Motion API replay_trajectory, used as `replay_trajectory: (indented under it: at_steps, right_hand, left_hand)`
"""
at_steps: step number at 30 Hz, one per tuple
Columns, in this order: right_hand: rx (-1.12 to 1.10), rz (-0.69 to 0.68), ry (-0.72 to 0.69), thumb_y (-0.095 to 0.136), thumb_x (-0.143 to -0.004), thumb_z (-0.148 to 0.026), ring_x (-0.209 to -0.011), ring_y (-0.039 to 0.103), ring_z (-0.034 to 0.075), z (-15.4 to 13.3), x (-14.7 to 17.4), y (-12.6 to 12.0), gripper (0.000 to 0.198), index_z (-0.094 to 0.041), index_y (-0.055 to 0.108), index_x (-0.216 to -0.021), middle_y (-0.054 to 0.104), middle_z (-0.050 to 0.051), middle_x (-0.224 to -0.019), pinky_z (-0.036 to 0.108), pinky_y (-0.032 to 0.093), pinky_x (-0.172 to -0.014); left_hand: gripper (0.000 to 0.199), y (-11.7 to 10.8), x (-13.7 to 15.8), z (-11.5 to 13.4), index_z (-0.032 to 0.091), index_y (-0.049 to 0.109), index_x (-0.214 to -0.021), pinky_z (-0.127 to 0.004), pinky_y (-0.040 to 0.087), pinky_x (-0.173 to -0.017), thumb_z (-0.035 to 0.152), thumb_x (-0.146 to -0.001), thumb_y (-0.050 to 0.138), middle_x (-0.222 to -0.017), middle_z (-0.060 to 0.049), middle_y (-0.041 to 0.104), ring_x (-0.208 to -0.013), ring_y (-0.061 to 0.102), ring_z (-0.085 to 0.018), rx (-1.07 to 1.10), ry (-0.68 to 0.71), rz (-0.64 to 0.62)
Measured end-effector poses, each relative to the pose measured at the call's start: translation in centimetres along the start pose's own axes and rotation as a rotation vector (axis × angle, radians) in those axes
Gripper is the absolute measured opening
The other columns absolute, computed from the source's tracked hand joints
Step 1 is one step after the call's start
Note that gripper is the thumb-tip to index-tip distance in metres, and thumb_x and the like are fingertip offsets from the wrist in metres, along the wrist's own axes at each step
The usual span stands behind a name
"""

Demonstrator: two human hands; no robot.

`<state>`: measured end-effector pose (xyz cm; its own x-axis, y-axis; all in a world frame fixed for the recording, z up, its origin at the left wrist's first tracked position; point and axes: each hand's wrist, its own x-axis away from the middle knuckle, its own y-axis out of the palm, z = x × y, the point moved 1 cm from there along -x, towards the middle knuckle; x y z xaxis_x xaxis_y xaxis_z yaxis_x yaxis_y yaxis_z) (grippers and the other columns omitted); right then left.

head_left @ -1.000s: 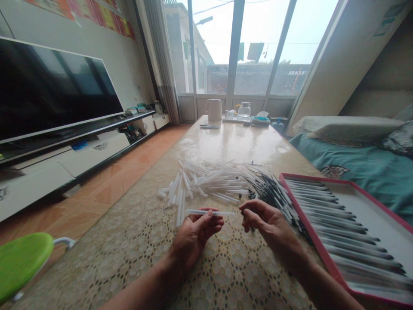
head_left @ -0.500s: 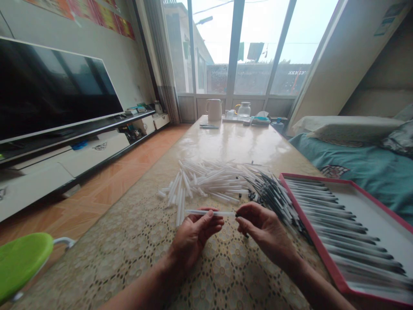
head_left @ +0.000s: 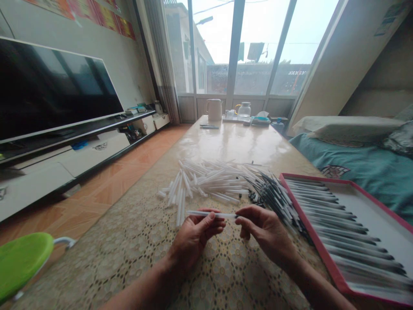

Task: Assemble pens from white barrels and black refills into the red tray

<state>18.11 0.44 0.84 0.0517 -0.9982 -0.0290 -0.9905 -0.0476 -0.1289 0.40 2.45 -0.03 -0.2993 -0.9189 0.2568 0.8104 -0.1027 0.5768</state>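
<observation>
My left hand (head_left: 196, 234) is closed around a translucent white pen barrel (head_left: 222, 215), held level above the table, thumb on top. At the barrel's right end my right hand (head_left: 263, 232) pinches a small black plug, mostly covered by thumb and forefinger. Whether the plug sits inside the barrel I cannot tell. Beyond my hands lies a loose pile of white pen barrels (head_left: 206, 176). To its right are a heap of dark pen refills (head_left: 274, 196) and several small black plugs (head_left: 254, 197).
A red-rimmed box (head_left: 309, 228) at the right holds a row of pens (head_left: 351, 232) with black ends. A white jug (head_left: 214, 110), a glass pitcher (head_left: 244, 110) and a tissue pack (head_left: 260, 119) stand at the patterned table's far end. A green stool (head_left: 26, 262) is at the left.
The barrel has shifted very slightly to the right, and my right fingertips now cover more of the black plug. The lower fingers of my right hand have curled a little.
</observation>
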Motion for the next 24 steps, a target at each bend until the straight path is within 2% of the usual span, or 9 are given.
replay_trajectory:
  at_steps: [5,11,14,17,20,24]
  right_hand:
    - [0.043,-0.024,0.001,0.058,-0.080,-0.047,-0.044,0.053,0.008,0.5,0.1,0.0,0.032,-0.015,0.059,-0.078,0.061,0.000,-0.065,0.019,0.039,-0.041]
    - [0.199,-0.035,-0.036,0.040,-0.087,-0.055,-0.035,0.040,0.007,0.9,0.2,0.3,0.047,-0.017,0.052,-0.064,0.045,-0.005,-0.047,0.019,0.031,-0.035]
    - [0.266,-0.021,-0.074,0.035,-0.090,-0.053,-0.038,0.042,0.007,0.7,0.2,0.0,0.052,-0.016,0.053,-0.060,0.049,-0.002,-0.051,0.019,0.032,-0.039]
    - [0.314,-0.067,-0.115,0.038,-0.091,-0.047,-0.045,0.049,0.008,0.0,0.3,-0.4,0.041,-0.016,0.056,-0.073,0.059,0.001,-0.063,0.020,0.037,-0.045]
    - [0.320,-0.115,-0.136,0.045,-0.090,-0.042,-0.047,0.049,0.008,-0.3,0.4,-0.4,0.026,-0.018,0.053,-0.085,0.061,-0.001,-0.067,0.019,0.037,-0.047]
    - [0.347,-0.130,-0.127,0.034,-0.094,-0.044,-0.045,0.046,0.008,0.2,0.3,-0.1,0.041,-0.017,0.050,-0.066,0.053,-0.002,-0.055,0.020,0.035,-0.047]
  left_hand:
    - [0.022,-0.3,-0.1,-0.2,0.010,0.068,-0.083,-0.026,0.052,-0.068,0.025,-0.068,0.076,-0.072,-0.009,0.073,-0.067,0.068,-0.016,-0.022,0.007,-0.025]
    - [0.021,-0.3,0.0,-0.2,0.011,0.068,-0.084,-0.026,0.052,-0.068,0.025,-0.070,0.074,-0.072,-0.009,0.073,-0.068,0.068,-0.016,-0.066,0.043,-0.065]
    - [0.020,-0.3,0.0,-0.2,0.011,0.068,-0.084,-0.026,0.052,-0.067,0.025,-0.070,0.073,-0.072,-0.010,0.073,-0.068,0.068,-0.017,-0.059,0.028,-0.068]
    - [0.019,-0.2,0.0,-0.2,0.010,0.068,-0.083,-0.025,0.052,-0.067,0.024,-0.071,0.073,-0.073,-0.010,0.073,-0.067,0.068,-0.016,-0.057,0.032,-0.050]
    - [0.019,-0.3,0.0,-0.1,0.010,0.068,-0.083,-0.025,0.052,-0.067,0.024,-0.071,0.073,-0.072,-0.010,0.073,-0.067,0.067,-0.016,-0.063,0.042,-0.035]
    - [0.019,-0.4,-0.1,-0.2,0.011,0.067,-0.083,-0.027,0.052,-0.067,0.025,-0.071,0.073,-0.071,-0.009,0.073,-0.067,0.068,-0.016,-0.083,0.032,-0.077]
